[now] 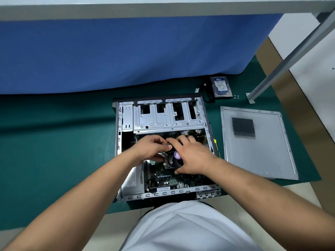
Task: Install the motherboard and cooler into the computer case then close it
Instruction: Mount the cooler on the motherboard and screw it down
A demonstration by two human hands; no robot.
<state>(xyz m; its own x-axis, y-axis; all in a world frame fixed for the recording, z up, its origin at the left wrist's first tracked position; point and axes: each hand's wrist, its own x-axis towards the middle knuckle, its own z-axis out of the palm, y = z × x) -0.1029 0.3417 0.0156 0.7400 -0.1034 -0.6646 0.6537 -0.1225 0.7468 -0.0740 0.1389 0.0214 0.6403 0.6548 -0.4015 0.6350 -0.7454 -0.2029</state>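
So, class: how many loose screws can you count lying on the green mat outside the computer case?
4, though tiny: a small cluster of screws on the green mat, just right of the hard drive and behind the side panel. Others may be hidden by the case.

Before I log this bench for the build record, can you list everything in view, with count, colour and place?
computer case: one, silver-grey metal, open and lying on its side at the centre of the mat
motherboard: one, dark green, inside the case at the near end
cooler: one, black fan with a purple hub sticker, on the motherboard under the hands
side panel: one, grey with a dark mesh vent, flat on the mat right of the case
hard drive: one, black with a blue and white label, beyond the case's far right corner
black cable: one bundle, left of the hard drive
mat: one, dark green, under everything
left hand: one, fingers curled at the cooler's far edge
right hand: one, gripping the cooler
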